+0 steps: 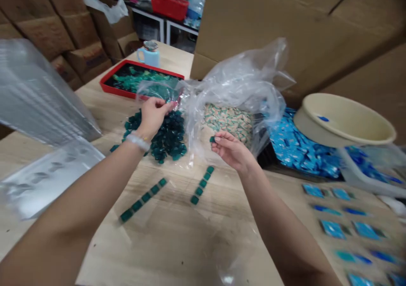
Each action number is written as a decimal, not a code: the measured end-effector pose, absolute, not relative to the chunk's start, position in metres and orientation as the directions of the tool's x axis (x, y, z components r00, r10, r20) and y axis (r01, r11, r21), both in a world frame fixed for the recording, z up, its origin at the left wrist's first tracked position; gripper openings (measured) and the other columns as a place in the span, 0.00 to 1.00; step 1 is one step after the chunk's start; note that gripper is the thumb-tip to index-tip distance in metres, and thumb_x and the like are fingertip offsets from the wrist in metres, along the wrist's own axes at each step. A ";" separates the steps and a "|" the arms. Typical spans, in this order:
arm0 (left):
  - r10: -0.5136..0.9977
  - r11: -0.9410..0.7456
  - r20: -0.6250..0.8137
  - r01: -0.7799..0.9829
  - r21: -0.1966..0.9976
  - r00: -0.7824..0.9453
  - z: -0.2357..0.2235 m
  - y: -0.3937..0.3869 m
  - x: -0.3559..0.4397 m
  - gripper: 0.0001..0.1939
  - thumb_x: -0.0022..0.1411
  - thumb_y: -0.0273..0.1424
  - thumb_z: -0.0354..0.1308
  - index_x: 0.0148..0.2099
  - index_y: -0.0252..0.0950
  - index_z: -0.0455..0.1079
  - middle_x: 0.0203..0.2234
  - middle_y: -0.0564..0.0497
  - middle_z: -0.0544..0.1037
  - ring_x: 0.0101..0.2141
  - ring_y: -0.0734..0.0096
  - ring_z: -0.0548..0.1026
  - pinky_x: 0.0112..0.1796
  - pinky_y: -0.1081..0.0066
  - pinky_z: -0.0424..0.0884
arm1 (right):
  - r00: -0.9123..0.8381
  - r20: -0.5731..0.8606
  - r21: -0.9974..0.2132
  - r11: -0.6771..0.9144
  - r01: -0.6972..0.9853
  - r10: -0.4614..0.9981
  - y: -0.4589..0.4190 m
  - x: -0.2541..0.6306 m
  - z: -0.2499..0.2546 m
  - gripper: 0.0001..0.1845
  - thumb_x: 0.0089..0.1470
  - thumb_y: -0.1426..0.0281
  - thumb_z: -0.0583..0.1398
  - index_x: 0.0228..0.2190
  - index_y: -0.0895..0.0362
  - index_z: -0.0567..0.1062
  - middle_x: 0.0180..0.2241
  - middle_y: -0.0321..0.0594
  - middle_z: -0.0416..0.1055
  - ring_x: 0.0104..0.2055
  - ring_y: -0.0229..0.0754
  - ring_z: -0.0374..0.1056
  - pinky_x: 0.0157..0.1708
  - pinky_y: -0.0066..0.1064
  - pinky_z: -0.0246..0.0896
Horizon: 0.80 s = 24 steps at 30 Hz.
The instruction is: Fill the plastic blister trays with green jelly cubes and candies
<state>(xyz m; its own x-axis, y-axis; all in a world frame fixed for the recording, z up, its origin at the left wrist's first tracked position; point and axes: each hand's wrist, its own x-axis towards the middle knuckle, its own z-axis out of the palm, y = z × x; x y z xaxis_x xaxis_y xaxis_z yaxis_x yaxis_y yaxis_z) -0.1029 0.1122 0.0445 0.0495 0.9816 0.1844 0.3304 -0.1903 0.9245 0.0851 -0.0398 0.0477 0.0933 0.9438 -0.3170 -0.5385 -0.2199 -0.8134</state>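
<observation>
left hand (154,117): fingers (169,106) in narrow pinch at clear polythene bag (234,87), held item unclear | heap of dark-green glass tiles (168,136) below | two rows of square green tiles (142,200) (202,185) on pale wood table (177,243) | right hand (230,151): narrow pinch on small dark-green square tile (212,139) | tip: butt edges, keep rows straight
</observation>
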 end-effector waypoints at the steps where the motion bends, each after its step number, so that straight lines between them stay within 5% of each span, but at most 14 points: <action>1: 0.987 -0.104 0.072 0.227 0.968 0.146 0.051 0.084 -0.102 0.10 0.49 0.34 0.57 0.29 0.32 0.63 0.23 0.51 0.71 0.28 0.71 0.71 0.33 0.69 0.68 | 0.135 -0.307 -0.846 -0.205 -0.492 0.942 -0.060 0.097 0.049 0.08 0.36 0.74 0.65 0.22 0.56 0.70 0.19 0.29 0.66 0.21 0.30 0.61 0.23 0.23 0.57; 5: 0.734 0.440 -0.396 0.059 0.896 0.552 0.057 -0.041 -0.096 0.10 0.45 0.32 0.60 0.27 0.33 0.62 0.20 0.53 0.71 0.23 0.75 0.70 0.27 0.73 0.68 | 0.299 -0.386 -0.902 -0.288 -0.321 0.873 -0.151 0.127 0.042 0.09 0.36 0.69 0.65 0.24 0.57 0.71 0.19 0.30 0.65 0.20 0.29 0.58 0.21 0.23 0.53; 9: 0.426 0.777 -0.522 -0.003 0.630 0.739 0.043 -0.131 -0.077 0.11 0.44 0.28 0.60 0.31 0.34 0.62 0.29 0.51 0.72 0.30 0.71 0.73 0.29 0.72 0.69 | 0.356 -0.404 -0.914 -0.354 -0.199 0.843 -0.222 0.117 0.033 0.13 0.35 0.67 0.65 0.26 0.56 0.69 0.22 0.32 0.65 0.24 0.32 0.60 0.24 0.25 0.55; 13: 0.327 0.851 -0.495 -0.024 0.524 0.805 0.035 -0.177 -0.055 0.10 0.47 0.29 0.59 0.34 0.34 0.64 0.31 0.51 0.70 0.32 0.72 0.71 0.30 0.72 0.68 | 0.275 -0.363 -0.931 -0.341 -0.129 0.890 -0.264 0.096 0.036 0.11 0.39 0.64 0.63 0.27 0.55 0.70 0.25 0.35 0.68 0.28 0.37 0.63 0.30 0.29 0.59; 19: 0.367 0.710 -0.556 0.161 0.685 0.746 0.028 -0.217 -0.039 0.12 0.47 0.35 0.59 0.28 0.29 0.68 0.16 0.56 0.64 0.17 0.84 0.60 0.18 0.79 0.55 | 0.357 -0.107 -0.972 -0.173 0.159 0.928 -0.306 0.079 0.027 0.06 0.47 0.67 0.58 0.30 0.52 0.74 0.29 0.39 0.66 0.31 0.39 0.64 0.30 0.31 0.61; 24: 0.437 0.768 -0.626 0.095 0.634 0.646 0.030 -0.239 -0.037 0.15 0.44 0.38 0.61 0.27 0.30 0.65 0.18 0.55 0.66 0.19 0.82 0.62 0.20 0.78 0.56 | 0.412 0.080 -0.909 -0.103 0.405 0.908 -0.327 0.067 0.019 0.12 0.51 0.71 0.53 0.38 0.50 0.71 0.33 0.42 0.67 0.36 0.42 0.65 0.36 0.34 0.62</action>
<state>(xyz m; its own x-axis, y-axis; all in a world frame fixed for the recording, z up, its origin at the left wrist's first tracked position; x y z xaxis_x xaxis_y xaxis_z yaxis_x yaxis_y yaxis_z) -0.0372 -0.2390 0.0297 0.6459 0.4369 -0.6261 0.0948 0.7678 0.6336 0.0669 -0.3265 0.0192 0.4118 0.9077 0.0804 0.4048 -0.1032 -0.9086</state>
